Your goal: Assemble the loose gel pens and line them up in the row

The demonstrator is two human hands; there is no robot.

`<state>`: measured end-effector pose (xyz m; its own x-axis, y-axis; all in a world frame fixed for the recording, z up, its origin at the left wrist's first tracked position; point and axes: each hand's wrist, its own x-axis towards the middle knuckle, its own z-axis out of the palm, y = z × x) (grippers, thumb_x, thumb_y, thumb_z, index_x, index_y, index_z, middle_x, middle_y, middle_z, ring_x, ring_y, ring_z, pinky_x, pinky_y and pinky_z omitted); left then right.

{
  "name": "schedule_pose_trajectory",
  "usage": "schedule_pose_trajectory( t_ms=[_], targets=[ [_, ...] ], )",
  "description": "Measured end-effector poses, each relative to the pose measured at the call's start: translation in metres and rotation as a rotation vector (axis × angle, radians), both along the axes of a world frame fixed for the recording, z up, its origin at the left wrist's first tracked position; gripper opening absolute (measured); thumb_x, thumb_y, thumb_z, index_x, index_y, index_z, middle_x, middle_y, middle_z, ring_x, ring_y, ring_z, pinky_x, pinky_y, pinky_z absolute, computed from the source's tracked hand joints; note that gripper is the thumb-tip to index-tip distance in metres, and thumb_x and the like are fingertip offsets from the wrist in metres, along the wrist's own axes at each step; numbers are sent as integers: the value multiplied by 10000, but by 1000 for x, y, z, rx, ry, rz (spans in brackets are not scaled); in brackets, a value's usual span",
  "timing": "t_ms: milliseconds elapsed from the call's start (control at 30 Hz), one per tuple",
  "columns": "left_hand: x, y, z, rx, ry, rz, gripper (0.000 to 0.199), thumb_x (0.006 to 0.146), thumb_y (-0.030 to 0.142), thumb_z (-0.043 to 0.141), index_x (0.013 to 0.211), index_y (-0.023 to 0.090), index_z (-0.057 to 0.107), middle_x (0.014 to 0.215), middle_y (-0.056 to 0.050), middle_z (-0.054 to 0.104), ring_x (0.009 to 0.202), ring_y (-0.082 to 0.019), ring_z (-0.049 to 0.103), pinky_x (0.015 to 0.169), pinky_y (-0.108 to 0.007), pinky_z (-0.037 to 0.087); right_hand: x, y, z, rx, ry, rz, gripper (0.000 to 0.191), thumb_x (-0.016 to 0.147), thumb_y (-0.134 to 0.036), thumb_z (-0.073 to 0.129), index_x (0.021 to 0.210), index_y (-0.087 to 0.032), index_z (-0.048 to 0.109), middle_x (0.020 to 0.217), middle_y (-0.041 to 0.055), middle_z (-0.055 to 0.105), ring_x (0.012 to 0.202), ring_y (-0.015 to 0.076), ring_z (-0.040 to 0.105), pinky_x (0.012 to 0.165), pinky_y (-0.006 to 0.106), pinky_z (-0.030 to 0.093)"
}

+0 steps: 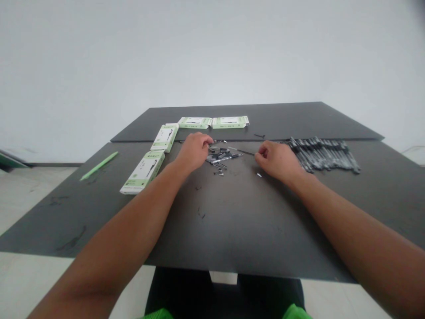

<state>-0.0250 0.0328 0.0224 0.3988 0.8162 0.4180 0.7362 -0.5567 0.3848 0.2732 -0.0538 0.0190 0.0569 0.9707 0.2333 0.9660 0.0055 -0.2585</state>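
My right hand [277,158] pinches the end of a thin pen refill [245,152], dark near my fingers and clear toward its far end, which points left. My left hand [195,150] is closed, thumb and fingers together at the left edge of a loose heap of pen parts [221,156]. What it holds, if anything, is hidden. The heap mixes clear barrels, black grips and small metallic tips. A small silvery pen tip [259,175] lies on the table below my right hand. Just right of that hand is a row of clear and black pens [323,154] laid side by side.
Green-and-white pen boxes [142,172] line the left and back, including one [165,137] farther back and two end to end [195,122] [230,122]. A green pen [98,166] lies far left. A seam crosses the dark table [239,221]. Small dark bits [201,213] lie in front.
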Motion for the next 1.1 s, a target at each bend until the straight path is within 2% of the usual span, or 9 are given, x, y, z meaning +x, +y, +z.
schedule_pose_trajectory(
  t_ms=[100, 300, 433, 567, 833, 1100],
  targets=[
    [-8, 8, -2, 10, 21, 35, 358, 935, 111, 567, 1141, 181, 851, 1201, -142, 818, 1151, -307, 717, 1136, -483, 527, 0, 0, 0, -2, 4, 1, 129, 959, -322, 653, 920, -224, 728, 911, 89, 810, 855, 259, 720, 735, 334, 467],
    [-9, 18, -22, 1, 84, -84, 395, 964, 163, 575, 1270, 208, 822, 1343, -115, 803, 1271, -296, 680, 1229, -505, 440, -1, 1, 0, -34, 16, -1, 133, 957, -320, 657, 937, -220, 742, 933, 100, 815, 882, 265, 723, 773, 332, 489],
    [-5, 17, -28, -24, 119, -118, 433, 991, 180, 544, 1344, 220, 792, 1414, -97, 784, 1328, -295, 624, 1243, -500, 407, -1, 0, -1, -25, 11, 5, 135, 961, -324, 643, 924, -227, 728, 924, 98, 810, 878, 268, 720, 775, 339, 489],
    [-2, 15, -28, -38, 167, -120, 432, 994, 204, 557, 1361, 220, 785, 1380, -107, 792, 1304, -308, 615, 1208, -498, 433, -1, 0, -3, -28, 9, 7, 135, 967, -318, 639, 923, -226, 727, 926, 98, 812, 882, 267, 725, 775, 339, 488],
    [-1, 17, -28, -6, 266, -136, 358, 1025, 223, 541, 1237, 219, 829, 1225, -113, 810, 1209, -291, 665, 1161, -467, 481, 1, 1, -6, 15, 21, 44, 110, 946, -302, 649, 896, -229, 715, 880, 96, 797, 839, 268, 711, 738, 346, 469],
    [1, 15, -28, -3, 197, -109, 314, 1027, 226, 555, 1178, 188, 828, 1186, -113, 830, 1152, -293, 707, 1113, -469, 517, 1, 1, -8, 31, 55, 49, 95, 928, -302, 650, 872, -238, 692, 846, 87, 780, 796, 263, 690, 714, 354, 445]
  ],
)
